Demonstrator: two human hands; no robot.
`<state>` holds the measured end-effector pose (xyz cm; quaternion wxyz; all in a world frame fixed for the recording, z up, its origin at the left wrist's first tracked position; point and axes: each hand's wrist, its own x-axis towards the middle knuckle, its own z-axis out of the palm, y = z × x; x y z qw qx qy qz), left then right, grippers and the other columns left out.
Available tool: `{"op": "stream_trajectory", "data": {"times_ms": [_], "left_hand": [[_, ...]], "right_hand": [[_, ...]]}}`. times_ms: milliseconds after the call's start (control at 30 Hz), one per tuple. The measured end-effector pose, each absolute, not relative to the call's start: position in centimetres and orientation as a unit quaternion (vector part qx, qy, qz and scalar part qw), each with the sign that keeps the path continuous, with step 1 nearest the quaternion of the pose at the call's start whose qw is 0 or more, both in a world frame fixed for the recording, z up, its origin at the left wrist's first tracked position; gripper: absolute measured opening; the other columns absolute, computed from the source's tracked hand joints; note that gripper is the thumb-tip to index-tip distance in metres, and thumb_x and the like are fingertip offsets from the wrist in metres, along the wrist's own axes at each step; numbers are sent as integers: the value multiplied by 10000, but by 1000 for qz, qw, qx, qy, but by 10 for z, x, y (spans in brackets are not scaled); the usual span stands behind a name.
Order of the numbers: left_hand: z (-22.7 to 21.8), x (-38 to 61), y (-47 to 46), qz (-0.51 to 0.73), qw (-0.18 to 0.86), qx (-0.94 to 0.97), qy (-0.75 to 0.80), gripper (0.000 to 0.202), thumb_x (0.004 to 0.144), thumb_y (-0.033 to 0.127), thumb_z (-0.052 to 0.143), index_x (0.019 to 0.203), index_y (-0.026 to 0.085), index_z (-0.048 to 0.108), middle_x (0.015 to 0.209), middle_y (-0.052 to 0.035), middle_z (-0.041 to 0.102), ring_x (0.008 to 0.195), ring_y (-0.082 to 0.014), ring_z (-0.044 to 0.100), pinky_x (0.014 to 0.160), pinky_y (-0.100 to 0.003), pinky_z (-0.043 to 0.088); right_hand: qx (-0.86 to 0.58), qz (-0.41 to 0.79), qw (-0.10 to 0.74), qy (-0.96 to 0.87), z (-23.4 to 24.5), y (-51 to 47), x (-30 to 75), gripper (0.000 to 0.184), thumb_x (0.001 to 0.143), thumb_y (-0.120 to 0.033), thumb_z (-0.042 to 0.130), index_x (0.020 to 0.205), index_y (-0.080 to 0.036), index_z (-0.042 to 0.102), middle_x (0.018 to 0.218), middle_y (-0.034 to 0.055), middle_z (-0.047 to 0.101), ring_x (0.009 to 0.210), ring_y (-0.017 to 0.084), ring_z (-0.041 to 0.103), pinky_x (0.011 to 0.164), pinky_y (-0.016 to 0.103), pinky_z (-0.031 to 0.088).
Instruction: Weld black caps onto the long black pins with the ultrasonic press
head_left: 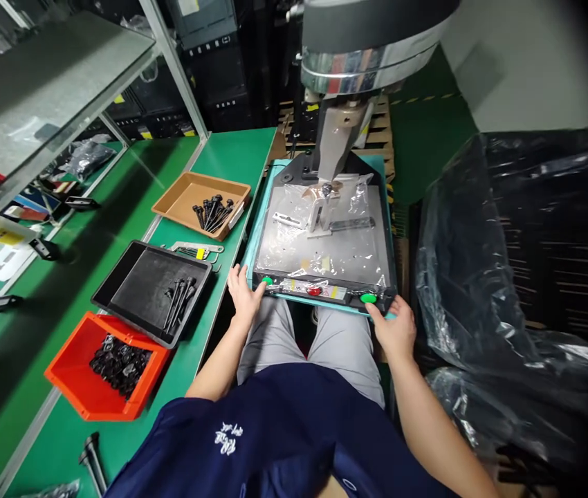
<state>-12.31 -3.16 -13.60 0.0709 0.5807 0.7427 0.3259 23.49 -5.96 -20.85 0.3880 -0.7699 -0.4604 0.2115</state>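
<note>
Left green button point(268, 281) and right green button point(368, 298): near corners of the press base point(351, 256). Left hand point(245, 296) and right hand point(396, 328): empty, spread, thumbs at the buttons. Press both evenly, fingers clear of the fixture point(317, 218) farther in.

1 cam, worn on the person's head, pov style, aimed fwd & steeply down. navy shirt point(273, 429) is rly close at the btm, machine point(338, 138) near & straight ahead, green counter point(236, 152) off left, floor point(421, 149) further bk.

Two hands point(243, 297), apparently three buttons point(368, 298)
</note>
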Motion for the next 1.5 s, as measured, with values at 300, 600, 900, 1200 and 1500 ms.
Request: {"op": "stream_trajectory", "data": {"times_ms": [300, 600, 900, 1200, 1500], "left_hand": [[-145, -125, -1, 289, 67, 598, 745, 785, 723, 368, 788, 1411, 187, 456, 1532, -211, 353, 1451, -410, 286, 1150, -598, 295], [-140, -131, -4, 314, 77, 619, 716, 785, 740, 334, 749, 1433, 172, 418, 1515, -213, 376, 1433, -390, 326, 1136, -584, 333], [-155, -138, -35, 352, 73, 616, 701, 690, 801, 374, 665, 1421, 181, 431, 1458, -183, 448, 1394, -346, 399, 1156, -541, 340], [-156, -136, -42, 350, 104, 606, 707, 703, 774, 361, 685, 1414, 198, 446, 1461, -168, 455, 1385, -356, 410, 1149, -560, 351], [-148, -134, -38, 360, 154, 583, 712, 706, 741, 369, 717, 1385, 197, 482, 1431, -163, 497, 1367, -346, 445, 1138, -544, 376]], "right_hand": [[-792, 167, 386, -443, -207, -43, 231, 808, 698, -802, 561, 1173, -150, 599, 1031, 177, 619, 991, 363, 572, 896, 507, 459], [-756, 229, 393, -470, -209, -51, 242, 881, 672, -750, 596, 1291, -126, 538, 1140, 198, 593, 1016, 359, 608, 866, 502, 513], [-750, 278, 420, -428, -214, -63, 236, 907, 638, -725, 630, 1323, -142, 512, 1233, 215, 576, 883, 326, 669, 840, 488, 549], [-753, 292, 412, -422, -208, -64, 235, 942, 628, -732, 617, 1341, -126, 504, 1271, 240, 558, 850, 326, 684, 887, 505, 532], [-745, 313, 417, -416, -210, -62, 241, 912, 630, -709, 644, 1334, -143, 517, 1277, 226, 588, 1058, 364, 649, 911, 491, 523]]}}
